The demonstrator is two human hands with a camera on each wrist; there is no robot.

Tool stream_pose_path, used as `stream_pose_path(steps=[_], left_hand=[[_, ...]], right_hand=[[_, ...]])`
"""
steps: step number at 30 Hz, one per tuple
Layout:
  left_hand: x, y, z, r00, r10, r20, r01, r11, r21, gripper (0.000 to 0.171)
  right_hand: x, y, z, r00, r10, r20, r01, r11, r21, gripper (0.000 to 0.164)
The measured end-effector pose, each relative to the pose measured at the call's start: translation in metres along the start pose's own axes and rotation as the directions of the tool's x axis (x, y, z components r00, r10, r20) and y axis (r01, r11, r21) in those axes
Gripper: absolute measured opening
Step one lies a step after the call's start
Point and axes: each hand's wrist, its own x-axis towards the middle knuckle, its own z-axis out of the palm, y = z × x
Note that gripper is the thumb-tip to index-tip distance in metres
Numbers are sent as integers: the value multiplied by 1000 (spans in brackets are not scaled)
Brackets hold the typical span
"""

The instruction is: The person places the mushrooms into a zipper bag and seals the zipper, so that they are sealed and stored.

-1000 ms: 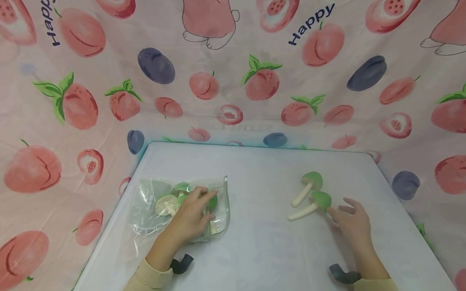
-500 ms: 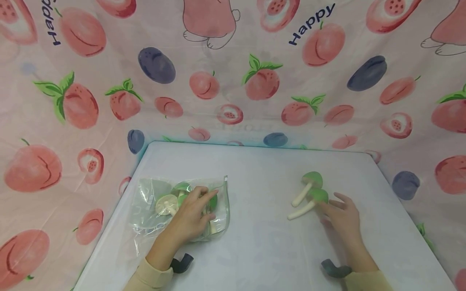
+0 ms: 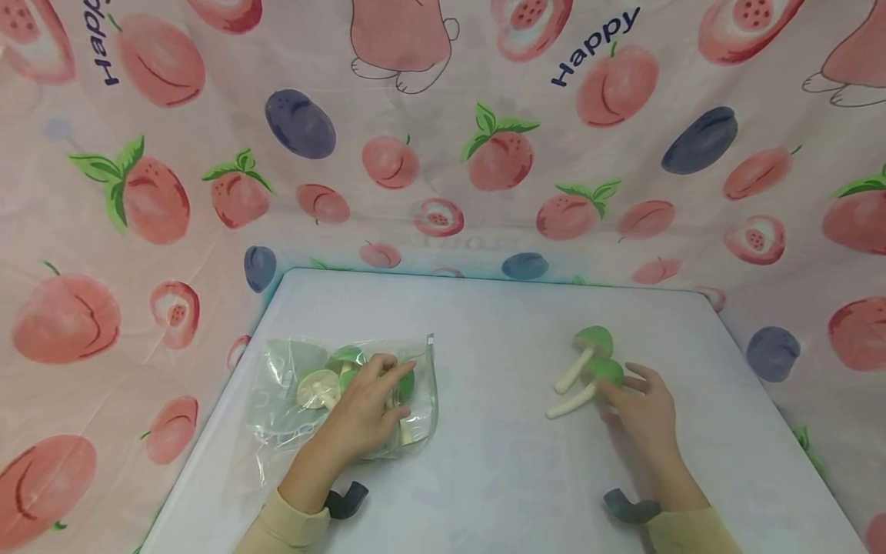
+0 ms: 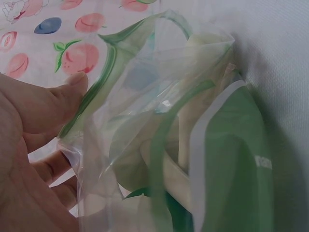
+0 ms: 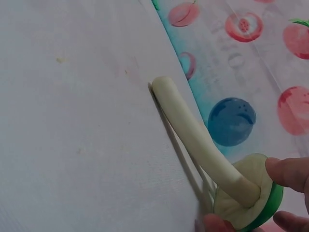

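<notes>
My left hand (image 3: 368, 406) is over a clear zip-top plastic bag (image 3: 280, 385) at the left of the table, holding it near its opening. The thumb lies against the green zip strip (image 4: 99, 87), with fingers behind the film. Through the plastic show several toy mushrooms (image 3: 318, 390) with green caps and pale stems. Over at the right, my right hand (image 3: 647, 408) pinches a green-capped mushroom (image 3: 607, 372) by its cap between thumb and fingers, its pale stem (image 5: 193, 137) pointing away from the hand. Just behind it lies a second mushroom (image 3: 593, 341).
The white tabletop (image 3: 484, 431) stretches between the two hands. A fruit-patterned cloth (image 3: 443, 177) rises behind the table and along its sides. Dark curved pieces (image 3: 346, 500) sit at both wrists, beside the sleeves.
My right hand has moved left onto the nearer mushroom's cap and taken hold of it, shifting it slightly. The left hand and the bag have stayed in place.
</notes>
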Motion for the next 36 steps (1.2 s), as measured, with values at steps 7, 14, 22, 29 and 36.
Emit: stream_pose_path(steps=[7,14,22,29,36], left_hand=[[0,2,-1,1000,-12,12,12,1000,-1,73],[0,4,-3,999,-27,20,27,1000,-9,72],[0,4,-2,1000,-22,11,22,1000,-4,72],[0,3,-1,1000,-24,12,24,1000,-3,73],[0,2,1,1000,0,-20,0,1000,6,73]], right_hand=[[-9,-6,-2,1000,-16,18,17,1000,-24,94],[-16,-14,5,999,-27,34,26,999,31,91],[-25,-24,16,991,-64,116,58,997,54,88],[-34,-38,29,983,-77,168,60,993,104,84],[-40,-49,52,973,-93,211,71,991,111,79]])
